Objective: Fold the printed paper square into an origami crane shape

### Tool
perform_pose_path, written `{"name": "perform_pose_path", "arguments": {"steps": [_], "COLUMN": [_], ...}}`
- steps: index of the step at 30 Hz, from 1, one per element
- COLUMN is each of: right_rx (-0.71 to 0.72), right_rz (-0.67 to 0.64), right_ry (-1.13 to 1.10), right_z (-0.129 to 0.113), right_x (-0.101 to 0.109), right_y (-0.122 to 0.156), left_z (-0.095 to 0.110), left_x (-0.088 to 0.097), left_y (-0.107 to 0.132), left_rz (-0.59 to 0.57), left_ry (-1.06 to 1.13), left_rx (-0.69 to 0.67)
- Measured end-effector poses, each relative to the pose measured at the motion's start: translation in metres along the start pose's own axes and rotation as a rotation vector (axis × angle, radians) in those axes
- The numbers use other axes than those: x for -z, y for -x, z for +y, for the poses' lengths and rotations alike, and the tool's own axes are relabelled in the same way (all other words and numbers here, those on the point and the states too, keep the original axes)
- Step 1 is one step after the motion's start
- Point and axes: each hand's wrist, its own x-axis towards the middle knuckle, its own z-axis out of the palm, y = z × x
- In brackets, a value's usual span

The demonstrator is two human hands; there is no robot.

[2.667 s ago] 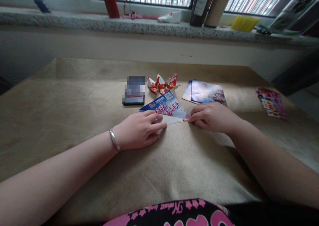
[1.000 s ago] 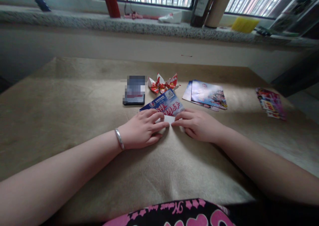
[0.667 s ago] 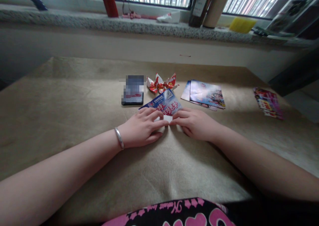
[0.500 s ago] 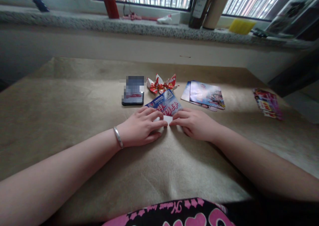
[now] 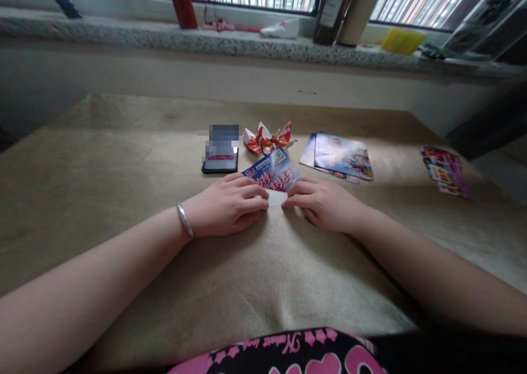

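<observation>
A blue printed leaflet [image 5: 273,175] with red lettering and a white folded edge lies on the tan felt table cover [image 5: 123,160]. My left hand [image 5: 224,205], with a silver bracelet on its wrist, presses its curled fingers on the leaflet's near left part. My right hand [image 5: 323,202] presses its fingertips on the near right part, close to the left fingertips. A folded red and white paper figure [image 5: 267,138] sits just beyond the leaflet.
A dark phone [image 5: 221,153] lies left of the paper figure. A small stack of printed sheets [image 5: 340,155] lies to the right, another leaflet [image 5: 445,169] near the right edge. The stone windowsill [image 5: 123,33] behind carries a red container [image 5: 184,9], a bottle [image 5: 331,9] and a yellow object [image 5: 403,39].
My right hand slid left along the leaflet's near edge until its fingertips met the left hand's. In the last half second my left hand drew back slightly to the left.
</observation>
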Motion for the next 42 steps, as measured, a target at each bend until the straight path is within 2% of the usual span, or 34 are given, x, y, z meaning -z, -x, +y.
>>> {"name": "perform_pose_path", "arguments": {"steps": [9, 14, 34, 42], "right_rx": [-0.004, -0.007, -0.036, -0.086], "right_rz": [-0.01, -0.014, -0.002, -0.049], "right_ry": [-0.004, 0.005, -0.016, 0.018], "right_z": [0.003, 0.004, 0.015, 0.024], "right_x": [-0.007, -0.01, -0.003, 0.003], "right_y": [0.002, 0.003, 0.013, 0.021], "left_z": [-0.014, -0.019, -0.025, -0.027], "left_x": [-0.004, -0.003, 0.001, -0.001], "left_y": [0.009, 0.013, 0.017, 0.018], "left_rz": [0.026, 0.004, -0.081, -0.064], "left_ry": [0.188, 0.254, 0.288, 0.336], "left_rx": [-0.081, -0.103, -0.058, -0.057]}}
